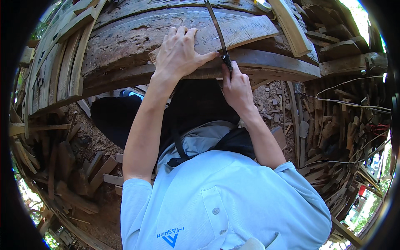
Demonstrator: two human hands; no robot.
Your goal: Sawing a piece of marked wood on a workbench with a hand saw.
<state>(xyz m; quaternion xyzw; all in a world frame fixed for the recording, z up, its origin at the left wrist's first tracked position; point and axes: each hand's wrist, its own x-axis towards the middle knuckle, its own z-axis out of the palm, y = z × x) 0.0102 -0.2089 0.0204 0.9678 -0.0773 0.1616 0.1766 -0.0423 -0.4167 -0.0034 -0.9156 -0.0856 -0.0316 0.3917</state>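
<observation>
A short plank with handwriting on its face lies across the heavy timber bench. My left hand is spread over the plank's left part, fingers bent at its far edge and thumb toward the near edge, holding it down. In my right hand is the black handle of a handsaw, fingers wrapped round it. Its narrow dark blade points away from me and crosses the plank just right of my left thumb. The blade shows nearly edge on, so its teeth cannot be made out.
The worn bench has a curved front beam. A loose batten lies right of the plank, near a small round yellowish object. Several boards lie at the left. Scrap wood and wires surround me.
</observation>
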